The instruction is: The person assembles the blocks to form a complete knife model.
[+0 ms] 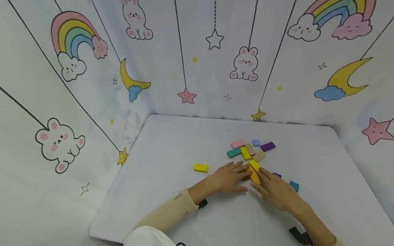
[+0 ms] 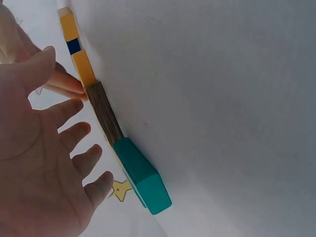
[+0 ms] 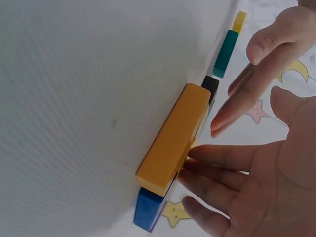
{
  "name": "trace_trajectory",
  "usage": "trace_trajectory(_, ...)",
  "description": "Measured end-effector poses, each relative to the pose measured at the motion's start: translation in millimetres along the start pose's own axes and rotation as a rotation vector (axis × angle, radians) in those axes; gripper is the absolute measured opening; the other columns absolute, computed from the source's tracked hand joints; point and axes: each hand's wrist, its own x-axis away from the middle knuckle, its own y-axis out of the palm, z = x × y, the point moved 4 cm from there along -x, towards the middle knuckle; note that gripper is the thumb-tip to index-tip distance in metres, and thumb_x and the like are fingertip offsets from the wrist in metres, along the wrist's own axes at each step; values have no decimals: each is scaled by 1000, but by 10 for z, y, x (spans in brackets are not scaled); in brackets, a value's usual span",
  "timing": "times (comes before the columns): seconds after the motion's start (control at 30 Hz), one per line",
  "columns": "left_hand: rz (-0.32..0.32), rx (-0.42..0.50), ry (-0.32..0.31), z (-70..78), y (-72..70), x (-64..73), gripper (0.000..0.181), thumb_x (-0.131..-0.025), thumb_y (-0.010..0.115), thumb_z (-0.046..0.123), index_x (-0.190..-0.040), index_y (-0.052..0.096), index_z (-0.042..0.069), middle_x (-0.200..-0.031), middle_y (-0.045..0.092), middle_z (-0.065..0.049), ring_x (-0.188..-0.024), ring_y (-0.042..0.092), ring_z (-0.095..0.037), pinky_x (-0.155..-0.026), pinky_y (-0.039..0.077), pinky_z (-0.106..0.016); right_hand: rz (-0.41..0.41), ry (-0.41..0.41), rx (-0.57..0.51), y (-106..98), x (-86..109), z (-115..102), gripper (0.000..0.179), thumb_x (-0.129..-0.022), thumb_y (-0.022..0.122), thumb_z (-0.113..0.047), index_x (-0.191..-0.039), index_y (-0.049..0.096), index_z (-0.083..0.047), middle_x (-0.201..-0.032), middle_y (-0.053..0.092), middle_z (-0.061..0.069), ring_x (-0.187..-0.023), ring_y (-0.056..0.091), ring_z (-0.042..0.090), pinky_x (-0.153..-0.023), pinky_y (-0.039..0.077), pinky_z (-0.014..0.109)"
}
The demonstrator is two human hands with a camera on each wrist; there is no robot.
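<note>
Flat coloured blocks lie in a loose cluster on the white table. My left hand (image 1: 229, 178), palm down with fingers extended, is over the cluster's near left side, beside a brown block (image 1: 245, 178). From the right, my right hand (image 1: 277, 189) reaches in with extended fingers at an orange block (image 1: 254, 175) and a yellow block (image 1: 254, 165). In the right wrist view, its fingertips meet the far side of the orange block (image 3: 173, 140); firm contact is unclear. A teal block (image 2: 140, 175) lies near the left fingers in the left wrist view. Neither hand grips anything.
Beyond the hands lie pink (image 1: 238, 144), teal (image 1: 234, 152), tan (image 1: 259, 156), light blue (image 1: 256, 142) and purple (image 1: 268, 146) blocks. One yellow block (image 1: 201, 167) sits apart at left. Another teal block (image 1: 294, 186) is beside the right hand. A patterned cloth wall borders the table (image 1: 166, 147).
</note>
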Motion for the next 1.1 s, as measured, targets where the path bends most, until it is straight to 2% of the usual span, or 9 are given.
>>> trace_trajectory(0.17,-8,-22,31,66,-5,-29,76,-104,38,69,-168,23,30,-175,12,9,-161,10,-16,-130,15,-41,-18,-1,-15,23,10,12,84,-107,40,-64,-156,41,4,-164,34,27,-143,42,52,-109,39,71)
trace_trajectory(0.37,-11,-42,39,125,0,-79,76,-105,40,66,-168,22,28,-175,14,9,-161,10,-15,-130,15,-39,-35,9,-71,66,14,65,87,-107,40,-64,-158,35,6,-166,28,29,-143,42,53,-106,43,70)
trace_trajectory(0.63,-1,-36,47,137,-22,-79,73,-105,44,63,-167,26,29,-174,20,7,-160,16,-17,-129,20,-38,-5,-16,-63,81,14,34,85,-107,45,-61,-157,38,7,-163,30,31,-137,47,54,-101,48,69)
trace_trajectory(0.8,0,-40,33,124,-37,-76,71,-105,46,63,-166,28,32,-173,21,8,-160,17,-16,-128,24,-42,4,-25,-49,80,11,12,87,-106,47,-62,-156,38,8,-163,32,31,-138,47,54,-102,48,68)
trace_trajectory(1.1,-17,-57,-8,102,-28,-46,71,-103,44,67,-166,28,36,-173,20,11,-159,18,-13,-127,24,-47,-20,-17,-35,91,7,27,92,-103,45,-68,-158,36,7,-165,30,30,-142,42,53,-106,43,69)
